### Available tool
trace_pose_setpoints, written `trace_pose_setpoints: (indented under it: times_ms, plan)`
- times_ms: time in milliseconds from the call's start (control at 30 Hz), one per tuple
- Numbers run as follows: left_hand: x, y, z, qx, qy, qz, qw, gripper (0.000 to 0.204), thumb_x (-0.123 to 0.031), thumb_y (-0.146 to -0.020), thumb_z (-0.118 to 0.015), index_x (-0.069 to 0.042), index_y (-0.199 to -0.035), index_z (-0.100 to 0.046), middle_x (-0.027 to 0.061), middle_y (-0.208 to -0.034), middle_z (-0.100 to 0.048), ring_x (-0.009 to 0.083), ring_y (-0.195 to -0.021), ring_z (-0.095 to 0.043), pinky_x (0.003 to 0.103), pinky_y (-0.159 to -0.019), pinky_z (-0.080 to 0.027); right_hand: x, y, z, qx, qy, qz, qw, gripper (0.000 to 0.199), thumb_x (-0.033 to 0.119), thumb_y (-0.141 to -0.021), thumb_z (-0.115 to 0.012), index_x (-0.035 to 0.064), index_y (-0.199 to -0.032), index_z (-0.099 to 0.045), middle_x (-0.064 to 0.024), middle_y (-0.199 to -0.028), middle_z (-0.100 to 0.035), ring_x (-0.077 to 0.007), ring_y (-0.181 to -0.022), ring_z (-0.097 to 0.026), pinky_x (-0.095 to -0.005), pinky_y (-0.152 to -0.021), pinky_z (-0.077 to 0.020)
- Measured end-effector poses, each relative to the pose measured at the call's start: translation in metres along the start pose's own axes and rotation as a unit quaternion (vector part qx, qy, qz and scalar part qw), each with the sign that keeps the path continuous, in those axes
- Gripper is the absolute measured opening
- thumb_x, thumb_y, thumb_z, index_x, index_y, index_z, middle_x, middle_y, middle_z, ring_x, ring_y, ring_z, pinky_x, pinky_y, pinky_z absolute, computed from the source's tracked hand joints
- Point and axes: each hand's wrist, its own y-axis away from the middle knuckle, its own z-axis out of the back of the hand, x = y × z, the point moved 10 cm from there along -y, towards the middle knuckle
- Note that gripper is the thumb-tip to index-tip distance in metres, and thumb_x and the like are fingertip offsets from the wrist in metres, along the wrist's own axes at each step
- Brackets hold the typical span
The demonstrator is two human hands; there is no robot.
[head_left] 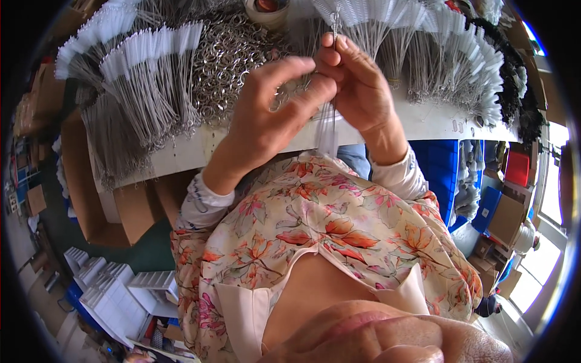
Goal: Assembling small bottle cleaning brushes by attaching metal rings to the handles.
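Hands meet above the edge of a white worktable [423, 124], close together and touching at the fingertips. The left hand [272, 115] has its fingers curled inward, thumb and forefinger pinched near a small metal ring [284, 97] that shows between them, though how firmly it grips the ring is hard to tell. The right hand [357, 85] is closed in a pinch too — thumb and forefinger press on the twisted wire stem of a thin white-bristled brush [330, 124], which hangs straight down between the two hands, its pale bristle end dropping below the table edge toward the floral blouse [327, 224]. The wire's top end pokes up just above the right fingertips.

Behind the left hand lies a heap of loose metal rings [227, 54], just beyond the knuckles. To the left of the heap — and fanned out across the table — lie bundles of the same wire brushes [145, 72] with white tips; more bundles [448, 54] spread to the right of the right hand, with some dark-bristled ones [514, 78] at the far right. Blue bins [439, 169] stand below the table on the right, and cardboard boxes [97, 199] on the left.
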Motion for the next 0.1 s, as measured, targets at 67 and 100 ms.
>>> trace_pose_setpoints:
  times_ms: [67,100]
  plan:
    - [0.019,-0.008,0.038,-0.081,0.112,0.06,0.989,0.072,-0.011,-0.069,-0.077,-0.007,-0.13,-0.04,0.0141,-0.122,-0.045,0.0304,-0.105,-0.051,0.04,-0.092,-0.044,0.004,0.003,-0.001,0.012,0.301,-0.009,0.953,0.025,0.022,-0.095,-0.047,-0.0003,-0.102,-0.057,0.0016,-0.075,-0.051,-0.0047,-0.066,-0.043,-0.0215,-0.056,-0.0383]
    - [0.037,-0.009,0.055,-0.077,0.09,0.073,0.99,0.084,-0.019,-0.068,-0.079,-0.008,-0.136,-0.03,0.0155,-0.136,-0.035,0.0327,-0.113,-0.048,0.04,-0.096,-0.041,-0.002,0.005,-0.005,0.024,0.437,-0.006,0.899,0.027,0.022,-0.093,-0.051,0.0019,-0.109,-0.057,0.0005,-0.078,-0.055,-0.0046,-0.067,-0.045,-0.0214,-0.055,-0.0381]
